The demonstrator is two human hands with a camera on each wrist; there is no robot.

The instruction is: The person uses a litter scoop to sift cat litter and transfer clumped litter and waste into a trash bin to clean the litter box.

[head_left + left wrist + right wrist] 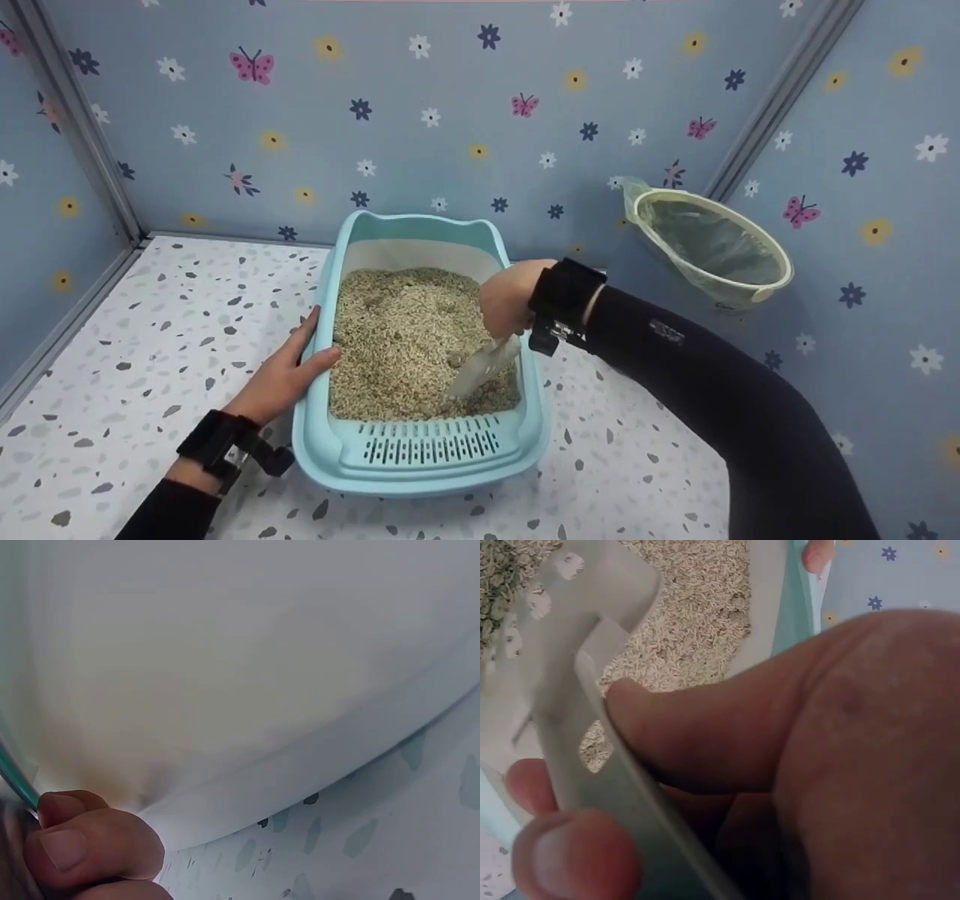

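Below your right hand, the scoop slants down and back toward you, its long axis running on a diagonal from your fist to the near part of the litter. Its tip meets the litter left of and nearer to you than that hand — how deep it goes, you cannot tell. Your right hand is closed round the handle, thumb pressed along one side and fingers curled on the other, as the right wrist view shows.

Your right forearm, in a black sleeve, comes up from the lower right and bends at the elbow, so the hand hangs over the right side of the litter box. Your left hand clasps the box's left rim, thumb over the top and fingers along the outer wall. The two hands are well apart, with litter between them; a black strap sits on each wrist.

Between your forearms, at the box's near end, lies a slotted ledge. Under it all is a white surface with grey speckles. Beyond your right hand, off to the right — a cream bin lined with a clear bag. Blue walls with flowers and butterflies stand ahead and to both sides.
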